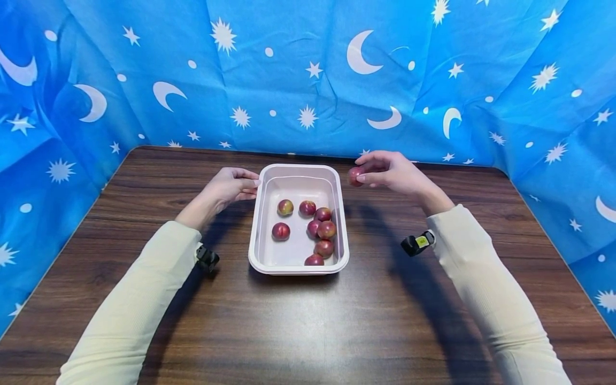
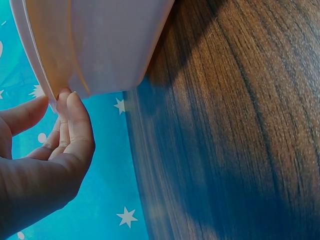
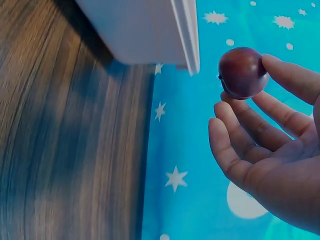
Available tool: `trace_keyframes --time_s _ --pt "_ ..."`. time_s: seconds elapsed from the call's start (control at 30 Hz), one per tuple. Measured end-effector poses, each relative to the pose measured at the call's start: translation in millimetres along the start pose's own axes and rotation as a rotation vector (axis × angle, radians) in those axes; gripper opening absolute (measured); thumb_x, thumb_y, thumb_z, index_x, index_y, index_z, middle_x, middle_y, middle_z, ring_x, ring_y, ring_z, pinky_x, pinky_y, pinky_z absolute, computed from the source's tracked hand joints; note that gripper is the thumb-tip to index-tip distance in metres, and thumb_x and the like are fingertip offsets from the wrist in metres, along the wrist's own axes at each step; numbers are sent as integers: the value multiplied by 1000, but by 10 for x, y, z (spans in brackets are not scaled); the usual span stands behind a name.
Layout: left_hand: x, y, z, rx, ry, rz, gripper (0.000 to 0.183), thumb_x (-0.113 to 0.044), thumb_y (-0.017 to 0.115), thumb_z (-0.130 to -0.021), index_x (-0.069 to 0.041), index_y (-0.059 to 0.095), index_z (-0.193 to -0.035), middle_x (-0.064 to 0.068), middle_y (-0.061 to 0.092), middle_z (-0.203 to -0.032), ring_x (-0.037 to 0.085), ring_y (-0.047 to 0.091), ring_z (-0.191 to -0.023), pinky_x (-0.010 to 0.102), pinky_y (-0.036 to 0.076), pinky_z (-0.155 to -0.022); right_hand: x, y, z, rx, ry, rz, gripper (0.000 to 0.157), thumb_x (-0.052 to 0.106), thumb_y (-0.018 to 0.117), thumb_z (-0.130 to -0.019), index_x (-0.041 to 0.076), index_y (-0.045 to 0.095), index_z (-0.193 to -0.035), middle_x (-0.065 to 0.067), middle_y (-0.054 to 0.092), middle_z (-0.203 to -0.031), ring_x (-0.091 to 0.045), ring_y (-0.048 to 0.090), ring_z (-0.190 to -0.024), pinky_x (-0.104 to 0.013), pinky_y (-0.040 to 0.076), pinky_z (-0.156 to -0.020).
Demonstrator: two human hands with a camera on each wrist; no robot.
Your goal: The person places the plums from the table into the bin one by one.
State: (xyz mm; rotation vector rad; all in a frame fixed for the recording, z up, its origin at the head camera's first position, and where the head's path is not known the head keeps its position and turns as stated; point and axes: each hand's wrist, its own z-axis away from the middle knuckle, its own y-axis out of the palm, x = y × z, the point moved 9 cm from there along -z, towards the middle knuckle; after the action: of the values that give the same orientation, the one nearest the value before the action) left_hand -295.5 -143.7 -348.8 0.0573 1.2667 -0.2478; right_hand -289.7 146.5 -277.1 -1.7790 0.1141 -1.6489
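A white rectangular tub (image 1: 298, 269) stands on the table with several red plums (image 1: 280, 231) inside, most of them along its right side. One plum (image 1: 285, 207) at the upper left shows yellow-green skin. My left hand (image 1: 231, 187) pinches the tub's left rim near the far corner, thumb on the rim and fingers beneath it in the left wrist view. Just outside the far right of the tub, my right hand (image 1: 392, 172) holds a dark red plum (image 3: 243, 73) between thumb and fingertips, off the table and apart from the tub.
The dark wood-grain table (image 1: 298, 331) ends at the back and sides against a blue cloth (image 1: 298, 69) with white moons and stars. A black wrist camera (image 1: 208, 259) sits at the left cuff, another black camera (image 1: 415, 244) at the right cuff.
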Motion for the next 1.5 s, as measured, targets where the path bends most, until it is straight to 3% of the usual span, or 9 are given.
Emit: trace_keyframes --time_s 0.23,0.6,0.73,0.9,1.17,1.5 --pt "-8 5 18 14 2 8 33 0 51 -91 15 42 -119 2 58 -73 8 59 -65 25 54 -77 153 143 -11 32 -36 -4 36 13 64 -86 2 55 -119 -14 61 -108 -20 60 -92 -39 53 -81" --pt "-1 8 14 14 3 -4 33 0 51 -91 15 43 -119 3 58 -75 8 60 -66 28 54 -80 320 385 -31 89 -106 78 35 12 65 -86 0 56 -117 -11 64 -102 -20 59 -94 -33 50 -83" --pt "-10 9 25 13 2 -4 34 0 52 -91 15 42 -120 2 58 -75 8 59 -66 26 54 -79 345 460 -16 107 -86 52 36 14 66 -85 4 56 -118 -10 63 -103 -21 59 -96 -35 49 -86" --pt "-10 3 29 4 -5 -11 33 -1 52 -91 14 43 -119 2 58 -75 7 59 -66 27 54 -79 396 561 -2 140 -82 39 35 13 66 -85 5 56 -118 -9 63 -103 -19 59 -95 -32 50 -82" --pt "0 12 25 18 13 9 31 0 51 -91 15 42 -117 3 57 -76 9 60 -65 26 54 -78 466 691 -13 167 -154 58 33 6 65 -84 1 56 -115 -11 63 -100 -19 58 -92 -29 50 -73" --pt "-9 7 17 10 -6 20 32 0 52 -91 14 43 -118 2 58 -74 8 60 -65 22 55 -73 410 700 -28 151 -136 43 33 7 66 -84 1 57 -114 -11 64 -100 -20 58 -91 -27 49 -70"
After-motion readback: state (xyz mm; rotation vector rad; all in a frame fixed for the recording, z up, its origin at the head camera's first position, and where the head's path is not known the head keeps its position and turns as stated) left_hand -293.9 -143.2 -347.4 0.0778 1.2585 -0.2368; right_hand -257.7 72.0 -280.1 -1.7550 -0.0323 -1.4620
